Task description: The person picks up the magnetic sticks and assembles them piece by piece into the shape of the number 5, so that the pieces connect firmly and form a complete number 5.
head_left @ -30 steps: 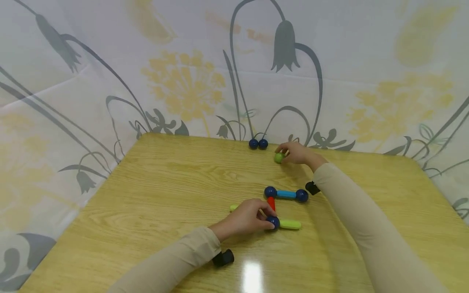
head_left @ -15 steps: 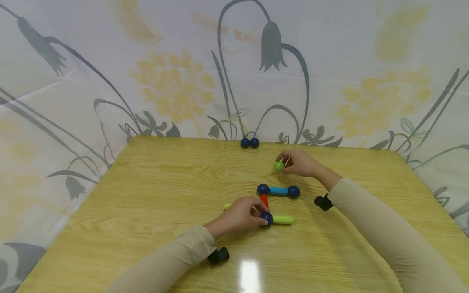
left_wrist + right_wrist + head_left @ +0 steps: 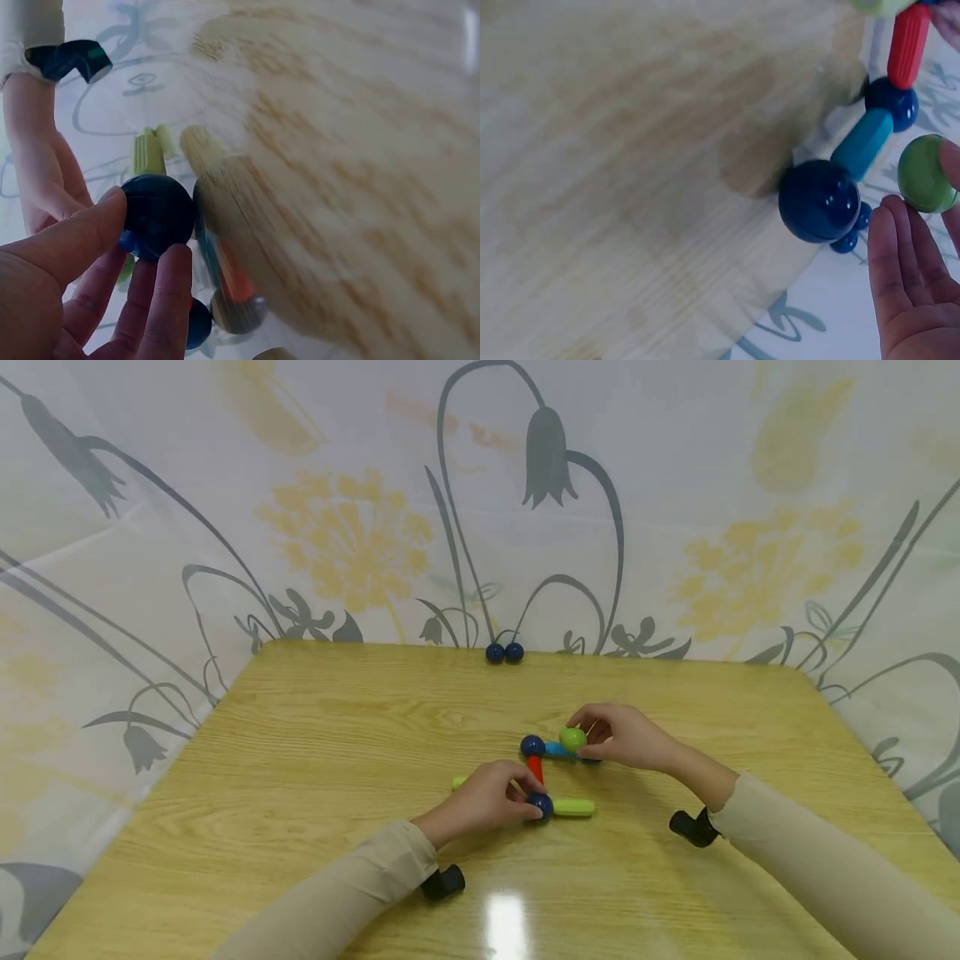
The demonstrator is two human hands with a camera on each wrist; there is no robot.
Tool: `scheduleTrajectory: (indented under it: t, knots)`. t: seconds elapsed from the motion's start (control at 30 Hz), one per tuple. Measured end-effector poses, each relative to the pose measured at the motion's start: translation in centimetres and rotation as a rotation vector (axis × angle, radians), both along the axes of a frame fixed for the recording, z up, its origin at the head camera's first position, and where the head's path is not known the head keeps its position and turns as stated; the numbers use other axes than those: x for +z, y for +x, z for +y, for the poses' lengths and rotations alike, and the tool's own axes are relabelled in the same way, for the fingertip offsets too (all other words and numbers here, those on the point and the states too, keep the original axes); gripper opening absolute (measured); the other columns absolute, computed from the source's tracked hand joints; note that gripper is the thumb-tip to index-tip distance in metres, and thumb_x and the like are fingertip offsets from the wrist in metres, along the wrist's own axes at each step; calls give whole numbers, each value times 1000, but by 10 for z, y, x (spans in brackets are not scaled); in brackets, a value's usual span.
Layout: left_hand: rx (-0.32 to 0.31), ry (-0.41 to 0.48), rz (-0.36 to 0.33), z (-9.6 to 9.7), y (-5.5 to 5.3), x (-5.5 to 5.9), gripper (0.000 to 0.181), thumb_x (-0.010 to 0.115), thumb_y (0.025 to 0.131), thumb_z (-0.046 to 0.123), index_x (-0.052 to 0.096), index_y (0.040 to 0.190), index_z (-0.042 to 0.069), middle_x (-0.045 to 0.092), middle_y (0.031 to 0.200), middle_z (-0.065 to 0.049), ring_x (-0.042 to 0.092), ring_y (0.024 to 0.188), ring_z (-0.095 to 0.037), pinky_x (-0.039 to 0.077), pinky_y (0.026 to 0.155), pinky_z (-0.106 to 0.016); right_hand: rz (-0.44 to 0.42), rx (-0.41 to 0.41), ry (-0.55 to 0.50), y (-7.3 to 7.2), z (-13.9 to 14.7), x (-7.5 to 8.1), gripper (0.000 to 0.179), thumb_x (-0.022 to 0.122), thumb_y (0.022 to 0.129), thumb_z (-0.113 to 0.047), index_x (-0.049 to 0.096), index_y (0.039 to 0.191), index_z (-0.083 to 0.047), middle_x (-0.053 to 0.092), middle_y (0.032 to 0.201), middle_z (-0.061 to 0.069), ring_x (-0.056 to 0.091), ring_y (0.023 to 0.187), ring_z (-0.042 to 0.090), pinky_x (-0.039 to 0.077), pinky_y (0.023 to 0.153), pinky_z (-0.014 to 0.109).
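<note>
My left hand [image 3: 491, 802] pinches a dark blue ball [image 3: 159, 214] between thumb and fingers. From that ball a yellow-green rod [image 3: 573, 807] sticks out to the right, and a red rod [image 3: 535, 767] runs back to another blue ball [image 3: 532, 746]. A blue rod [image 3: 862, 144] links this one to a further blue ball [image 3: 819, 201], mostly covered by the right hand in the head view. Held in the fingertips of my right hand [image 3: 630, 737] is a green ball [image 3: 572, 739], above the blue rod. Behind the left hand shows the end of another yellow-green rod [image 3: 458, 782].
Two loose blue balls [image 3: 504, 652] sit side by side at the far edge of the wooden table [image 3: 360, 710]. A patterned cloth [image 3: 360, 552] hangs behind it. A black wrist camera [image 3: 693, 828] juts from the right sleeve, another [image 3: 442, 882] from the left.
My right hand has brought the green ball from the far part of the table towards me, over the blue rod. The left hand keeps its hold on the blue ball. The head view has shifted slightly.
</note>
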State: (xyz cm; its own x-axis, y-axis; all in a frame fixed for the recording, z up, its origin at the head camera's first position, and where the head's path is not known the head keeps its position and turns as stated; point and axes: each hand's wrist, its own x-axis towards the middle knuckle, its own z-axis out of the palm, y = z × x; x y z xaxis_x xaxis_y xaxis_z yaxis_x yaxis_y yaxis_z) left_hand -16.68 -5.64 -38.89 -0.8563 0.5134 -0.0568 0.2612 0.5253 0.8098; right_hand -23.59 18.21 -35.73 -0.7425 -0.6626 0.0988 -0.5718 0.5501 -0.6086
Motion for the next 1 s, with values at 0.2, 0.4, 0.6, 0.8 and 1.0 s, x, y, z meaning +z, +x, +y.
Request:
scheduleTrajectory:
  t: [0.2, 0.4, 0.6, 0.8, 1.0]
  knots:
    - [3, 6, -3, -2, 0, 0, 16, 75, 80, 13, 70, 96, 11, 62, 86, 6, 58, 76, -7, 48, 68, -21, -19, 14, -15, 19, 9, -5, 28, 71, 82, -7, 62, 109, -5, 62, 92, -2, 60, 77, 9, 51, 71, 28]
    - [14, 8, 1, -3, 3, 0, 17, 74, 80, 12, 69, 96, 11, 62, 87, 5, 58, 76, -7, 48, 68, -22, -43, 14, -26, 33, 20, -11, 27, 70, 83, -5, 62, 109, -5, 61, 91, -1, 59, 77, 10, 52, 71, 28]
    - [8, 19, 2, -3, 3, 0, 17, 74, 81, 12, 69, 97, 11, 62, 88, 4, 59, 76, -7, 48, 68, -22, -76, 1, -36, 45, 30, -16, 28, 71, 83, -11, 62, 109, -4, 60, 93, -1, 58, 78, 10, 51, 69, 27]
    - [4, 14, 1, -3, 4, -1, 16, 73, 81, 12, 69, 97, 11, 62, 87, 4, 59, 75, -8, 48, 67, -22, -108, -14, -8, 53, 40, -23, 30, 72, 83, -17, 61, 109, -5, 60, 92, -2, 58, 80, 9, 51, 69, 26]
    - [8, 19, -8, -2, 5, 2, 15, 73, 82, 11, 68, 96, 11, 61, 87, 4, 59, 75, -8, 48, 67, -22, -129, 25, -12, 59, 40, -29, 28, 72, 83, -18, 62, 107, -8, 61, 90, -4, 59, 80, 8, 51, 69, 26]
